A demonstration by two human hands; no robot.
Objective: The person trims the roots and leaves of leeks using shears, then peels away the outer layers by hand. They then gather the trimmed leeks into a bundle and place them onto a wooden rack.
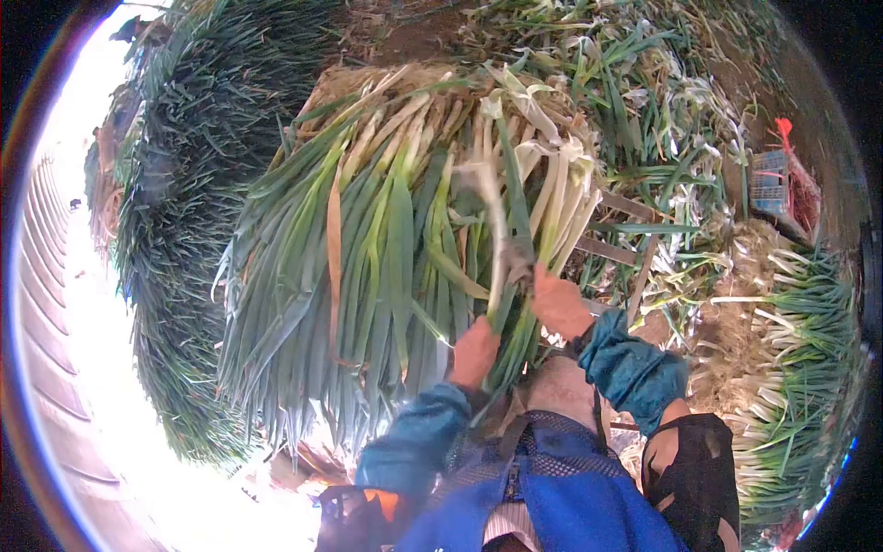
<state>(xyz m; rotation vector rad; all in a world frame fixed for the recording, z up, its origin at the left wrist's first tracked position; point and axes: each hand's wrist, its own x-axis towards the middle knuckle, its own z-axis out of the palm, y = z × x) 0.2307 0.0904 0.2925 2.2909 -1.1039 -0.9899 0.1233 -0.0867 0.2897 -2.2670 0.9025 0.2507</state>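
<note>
A thick heap of leeks (368, 239) lies in front of me, with pale roots at the top and green leaves hanging toward me. My left hand (475, 352) is closed around the lower part of a long leek (498, 230), whose pale stem is blurred. To its right, my right hand (560, 304) has its fingers closed near the same leek's leaves; what it grips is too small and blurred to make out. Beside my right hand, several cleaned white stems (567, 198) point up at the heap's right edge.
Rows of green leeks (202, 212) stand to the left. Loose peeled leaves (653, 110) cover the ground at the upper right, near wooden slats (635, 207). A blue and red crate (785, 189) sits at the right, above stacked leeks (800, 368).
</note>
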